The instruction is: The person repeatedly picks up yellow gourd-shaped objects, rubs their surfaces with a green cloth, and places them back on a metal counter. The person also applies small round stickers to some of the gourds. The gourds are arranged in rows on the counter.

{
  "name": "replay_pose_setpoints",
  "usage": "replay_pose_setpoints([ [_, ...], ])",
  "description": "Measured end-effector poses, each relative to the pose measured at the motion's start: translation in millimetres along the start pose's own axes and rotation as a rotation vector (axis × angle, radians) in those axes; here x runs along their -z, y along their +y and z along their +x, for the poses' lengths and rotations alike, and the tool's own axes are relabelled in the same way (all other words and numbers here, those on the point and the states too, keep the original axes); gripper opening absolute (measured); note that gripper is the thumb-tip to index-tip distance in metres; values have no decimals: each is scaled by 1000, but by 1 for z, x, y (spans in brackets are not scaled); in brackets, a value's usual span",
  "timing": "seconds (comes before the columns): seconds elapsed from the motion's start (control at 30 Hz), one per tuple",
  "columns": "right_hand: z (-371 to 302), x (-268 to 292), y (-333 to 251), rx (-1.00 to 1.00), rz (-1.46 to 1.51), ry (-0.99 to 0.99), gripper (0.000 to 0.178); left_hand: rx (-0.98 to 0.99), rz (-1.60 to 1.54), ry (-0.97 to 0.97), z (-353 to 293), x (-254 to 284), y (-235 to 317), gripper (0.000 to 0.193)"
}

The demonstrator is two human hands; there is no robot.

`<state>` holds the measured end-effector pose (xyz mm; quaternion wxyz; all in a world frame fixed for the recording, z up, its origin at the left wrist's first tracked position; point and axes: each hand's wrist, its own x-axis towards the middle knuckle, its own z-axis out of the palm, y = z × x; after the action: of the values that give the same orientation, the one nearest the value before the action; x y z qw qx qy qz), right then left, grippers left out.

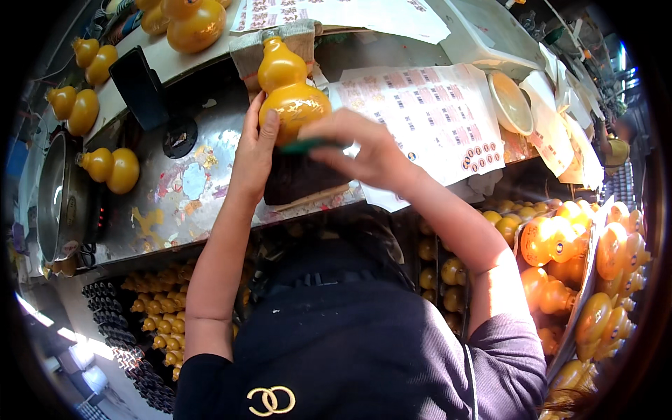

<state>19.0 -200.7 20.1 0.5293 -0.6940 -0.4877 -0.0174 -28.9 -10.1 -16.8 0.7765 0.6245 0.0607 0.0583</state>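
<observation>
A glossy yellow gourd-shaped bottle (283,70) lies in front of me, its neck pointing away, against a beige cloth (246,57). Pale golden markings show on its larger bulb. My left hand (253,150) grips that bulb from the left, thumb on top. At the bulb's near right side, my right hand (371,148) is closed around a thin green tool (306,145), which seems to touch the bottle. Motion blurs the fingers, and the tool's exact kind cannot be made out. A dark cloth or pad (297,183) lies below the bottle.
Sheets of printed labels (427,105) lie right of the bottle, beside a round bowl (509,103). At left are a phone (140,87), a metal pan (54,199) and more gourd bottles (112,170). Crates of gourd bottles (560,241) stand below the table edge.
</observation>
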Motion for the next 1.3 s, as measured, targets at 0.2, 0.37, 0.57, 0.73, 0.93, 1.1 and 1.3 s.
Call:
replay_pose_setpoints([
  [0.2, 46, 26, 50, -265, -93, 113, 33, -43, 32, -7, 2, 0, -6, 59],
  [0.37, 47, 35, 53, -457, 197, 161, 33, 22, -72, -56, -3, 12, -2, 53],
  [0.57, -70, 75, 17, -797, 924, 781, 23, -58, 12, -4, -9, 33, -8, 48],
  [0.73, -176, 52, -19, -1127, 610, 995, 26, -50, 22, 91, -14, 43, -7, 45],
  [0.93, -189, 22, -1, -1265, 504, 1030, 22, -43, -22, 113, -13, 43, -7, 43],
  [1.1, -203, 24, -5, -1217, 633, 1011, 16, -39, 14, 117, -17, 49, -7, 44],
  [1.3, -181, 46, -34, -1149, 344, 923, 11, -26, 39, 161, -14, 55, -7, 45],
])
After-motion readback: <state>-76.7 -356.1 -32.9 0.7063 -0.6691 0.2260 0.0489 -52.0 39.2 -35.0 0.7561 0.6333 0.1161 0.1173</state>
